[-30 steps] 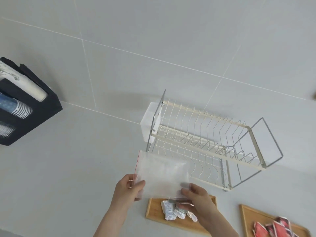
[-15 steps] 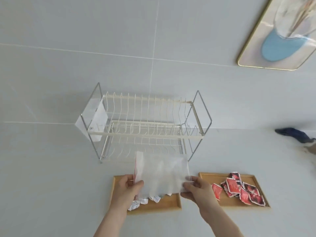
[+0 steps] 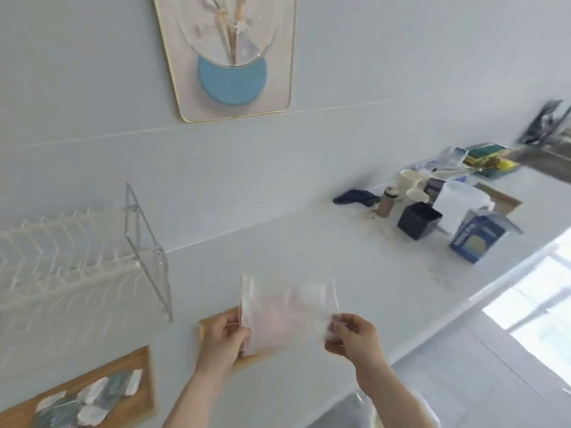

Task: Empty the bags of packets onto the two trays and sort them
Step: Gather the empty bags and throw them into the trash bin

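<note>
The left hand (image 3: 224, 336) and right hand (image 3: 353, 338) each pinch a side edge of a clear bag (image 3: 287, 312), held up over the near tray (image 3: 207, 327). A second tray (image 3: 140, 393) of pale packets (image 3: 89, 403) lies by the left frame edge, below the dish rack (image 3: 71, 270). Bare counter (image 3: 324, 251) stretches right toward a black box (image 3: 418, 220).

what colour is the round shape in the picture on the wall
Blue, below a pale oval, inside a thin gold frame; the head view shows it.

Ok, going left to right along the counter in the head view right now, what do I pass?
Wooden tray with pale packets → white dish rack → left hand → clear bag → right hand → black square cup → blue box. The second tray sits behind the left hand and bag, so I left it out.
</note>
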